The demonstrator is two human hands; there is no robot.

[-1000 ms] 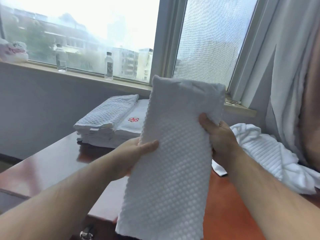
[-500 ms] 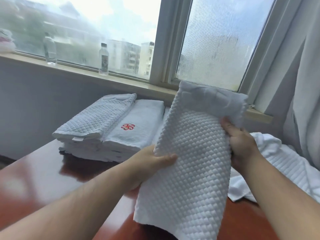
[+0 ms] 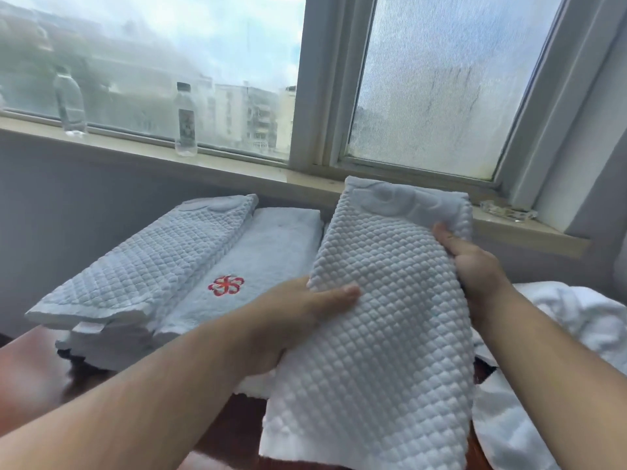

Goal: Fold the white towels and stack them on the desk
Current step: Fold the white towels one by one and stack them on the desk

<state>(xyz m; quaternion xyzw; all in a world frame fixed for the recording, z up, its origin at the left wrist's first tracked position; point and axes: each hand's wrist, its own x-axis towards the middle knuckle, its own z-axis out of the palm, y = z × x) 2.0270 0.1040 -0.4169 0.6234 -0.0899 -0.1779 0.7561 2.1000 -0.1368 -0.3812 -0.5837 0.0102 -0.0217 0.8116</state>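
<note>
A white waffle-textured towel (image 3: pixel 383 334), folded into a long strip, hangs over the desk between my hands. My left hand (image 3: pixel 288 323) grips its left edge, thumb on the front face. My right hand (image 3: pixel 475 276) grips its right edge higher up, fingers curled behind the cloth. To the left on the red-brown desk (image 3: pixel 30 374) lies a stack of folded white towels (image 3: pixel 142 283): a waffle one on top at the left and a smooth one with a red flower emblem (image 3: pixel 225 285) beside it. The held towel's upper end leans over the right side of that stack.
A loose heap of white towels (image 3: pixel 559 334) lies on the desk at the right. Two water bottles (image 3: pixel 185 120) stand on the window sill behind the stack, and a glass ashtray (image 3: pixel 509 212) sits on the sill at the right. A curtain hangs at the far right.
Both hands have carried the folded towel forward and down toward the stack, and the view has moved closer to the desk. The grip of each hand is unchanged.
</note>
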